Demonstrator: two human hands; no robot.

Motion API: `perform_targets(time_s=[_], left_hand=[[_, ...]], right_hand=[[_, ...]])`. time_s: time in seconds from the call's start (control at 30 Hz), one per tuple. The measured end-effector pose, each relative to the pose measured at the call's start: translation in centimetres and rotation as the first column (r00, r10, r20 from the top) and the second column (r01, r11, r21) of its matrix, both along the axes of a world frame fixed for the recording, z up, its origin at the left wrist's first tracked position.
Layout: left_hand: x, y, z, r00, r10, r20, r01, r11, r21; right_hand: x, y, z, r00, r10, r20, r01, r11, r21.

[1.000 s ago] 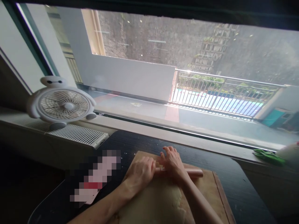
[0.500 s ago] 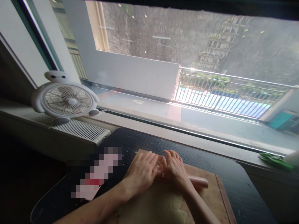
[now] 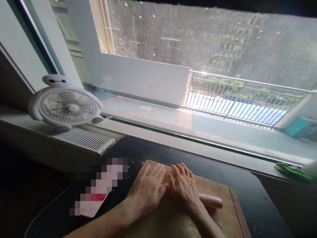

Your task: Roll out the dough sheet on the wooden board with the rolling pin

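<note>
My left hand [image 3: 146,185] lies palm down with its fingers stretched forward, over the left part of a rolling pin that it mostly hides. Beside it, my right hand [image 3: 183,183] also rests palm down, fingers extended, on the rolling pin [image 3: 210,200]. Only the pin's right end shows past this hand; the thumbs nearly meet in the middle. Beneath the hands and forearms, a broad pale sheet of dough [image 3: 163,221] spreads over a wooden board [image 3: 223,191]. Its right edge looks uneven, and a small dough scrap lies on the board there.
The board lies on a dark table [image 3: 250,185] with rounded corners. A partly blurred pink item [image 3: 95,206] sits left of my forearm. A white fan [image 3: 71,107] stands on a radiator [image 3: 84,140] by the window. Green cloth [image 3: 293,172] lies on the sill at right.
The rolling pin has come slightly nearer to me, with both hands on it. My fingers now lie flatter and straighter. The view has shifted a little.
</note>
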State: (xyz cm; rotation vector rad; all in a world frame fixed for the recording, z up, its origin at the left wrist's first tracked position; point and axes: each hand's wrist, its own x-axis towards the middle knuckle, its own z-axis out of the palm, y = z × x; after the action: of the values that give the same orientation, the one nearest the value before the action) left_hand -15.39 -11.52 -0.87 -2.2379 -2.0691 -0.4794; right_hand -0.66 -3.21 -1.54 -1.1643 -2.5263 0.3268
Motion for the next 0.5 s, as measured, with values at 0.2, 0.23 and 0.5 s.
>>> perform_targets(time_s=[0.2,0.23,0.5], left_hand=[[-0.8,3.9,0.0,0.996,0.094,-0.008,-0.094,0.989,-0.117],[-0.9,4.1,0.0,0.995,0.098,-0.012,-0.099,0.987,-0.126],[-0.4,1.1,-0.3,1.0,0.024,-0.018,-0.025,0.998,-0.051]], right_hand=[[-1.9,3.4,0.2,0.989,-0.146,0.026,0.147,0.989,-0.031],[-2.0,3.5,0.2,0.986,-0.164,0.027,0.165,0.986,-0.039],[-0.3,0.0,-0.1,0.999,-0.01,-0.051,0.015,0.994,0.104]])
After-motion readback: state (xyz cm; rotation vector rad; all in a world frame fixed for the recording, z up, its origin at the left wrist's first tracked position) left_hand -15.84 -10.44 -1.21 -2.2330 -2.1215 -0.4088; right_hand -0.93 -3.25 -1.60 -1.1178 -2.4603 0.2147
